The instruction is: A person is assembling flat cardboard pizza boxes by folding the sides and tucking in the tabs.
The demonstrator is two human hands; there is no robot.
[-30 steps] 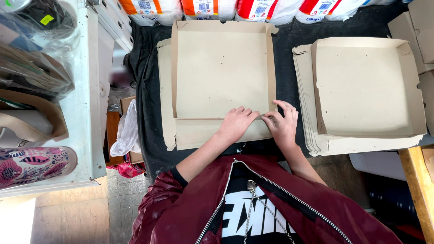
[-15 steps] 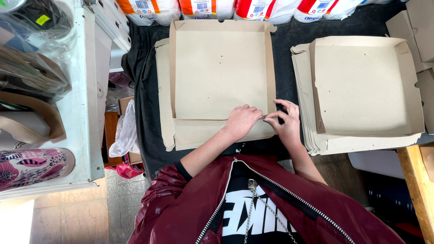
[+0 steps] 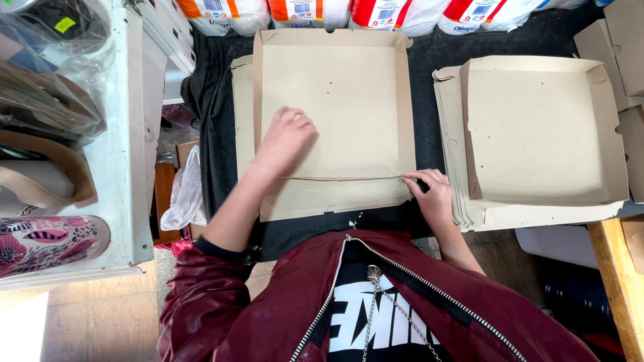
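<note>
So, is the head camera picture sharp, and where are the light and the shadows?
Head view: mostly sharp; the left hand on the flat brown cardboard box looks slightly motion-blurred. Light is even and soft, with faint shadows. Bright overexposure sits at the bottom-left corner, and glare on the clear plastic wrapping at left.

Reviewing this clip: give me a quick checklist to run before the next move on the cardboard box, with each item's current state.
1. Left hand flat on the box panel: ok.
2. Right hand pinching the fold line at its right end: ok.
3. Fold line straight across the panel: ok.
4. Far and side walls raised: ok.
5. Near flap raised: not ok, it lies flat.
6. Corner tabs locked: cannot tell.
</note>
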